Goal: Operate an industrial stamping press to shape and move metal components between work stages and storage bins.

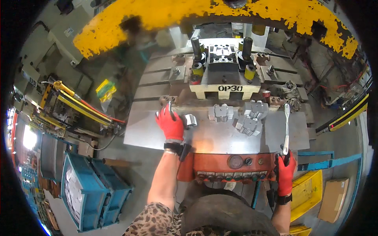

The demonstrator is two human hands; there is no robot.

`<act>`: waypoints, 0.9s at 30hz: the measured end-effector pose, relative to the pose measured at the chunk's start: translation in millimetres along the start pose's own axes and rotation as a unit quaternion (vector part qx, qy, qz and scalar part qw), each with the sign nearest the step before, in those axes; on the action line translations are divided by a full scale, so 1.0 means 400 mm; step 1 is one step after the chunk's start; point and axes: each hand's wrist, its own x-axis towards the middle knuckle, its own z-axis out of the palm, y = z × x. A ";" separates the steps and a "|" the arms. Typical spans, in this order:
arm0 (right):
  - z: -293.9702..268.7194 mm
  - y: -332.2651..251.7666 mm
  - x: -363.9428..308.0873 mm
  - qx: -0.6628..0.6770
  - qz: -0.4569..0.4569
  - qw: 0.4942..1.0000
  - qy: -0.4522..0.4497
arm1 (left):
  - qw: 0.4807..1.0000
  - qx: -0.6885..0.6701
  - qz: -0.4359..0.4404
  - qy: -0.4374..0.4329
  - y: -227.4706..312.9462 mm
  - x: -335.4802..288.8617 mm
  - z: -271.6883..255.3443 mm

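Note:
My left hand (170, 125) wears a red glove and is over the left part of the metal plate (149, 135), fingers apart. It looks to hold nothing, though its palm side is hidden. Just right of it lies a small grey metal piece (191, 120). Several stacked grey metal parts sit farther right, among them one stack (221, 113) in the middle and another (249, 125) in front of a third (256, 109). At the plate's right front edge, my gloved right hand (286, 173) is closed around the lower end of a long silver wrench (286, 131), its rounded head pointing away from me.
Behind the plate stands a press die (223, 80) with dark guide posts. A chipped yellow press beam (220, 13) hangs overhead. An orange control panel (232, 165) lines the front. Blue bins (94, 192) stand at left, a yellow bin (309, 192) and a cardboard box (332, 200) at right.

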 end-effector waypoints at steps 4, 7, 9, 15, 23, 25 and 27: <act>-0.031 0.009 -0.013 0.023 0.038 0.999 0.031 | 0.985 -0.136 0.109 0.001 0.010 -0.046 -0.029; -0.047 0.029 -0.015 0.082 0.011 0.996 0.017 | 0.978 0.033 0.179 -0.103 0.030 -0.052 -0.032; -0.050 0.047 -0.014 0.036 -0.007 0.999 0.025 | 0.975 0.008 0.188 -0.117 0.033 -0.036 -0.035; -0.050 0.093 -0.019 0.038 0.014 0.999 0.024 | 0.954 -0.047 0.202 -0.216 0.010 0.022 -0.054; -0.044 0.088 -0.021 0.072 0.043 0.995 0.049 | 0.952 -0.005 0.225 -0.207 0.023 0.033 -0.079; -0.058 0.110 -0.035 0.111 0.117 0.981 0.104 | 0.966 -0.017 0.205 -0.158 0.012 0.024 -0.097; -0.083 0.156 -0.052 0.103 0.118 0.978 0.140 | 0.974 -0.036 0.187 -0.120 -0.026 -0.001 -0.132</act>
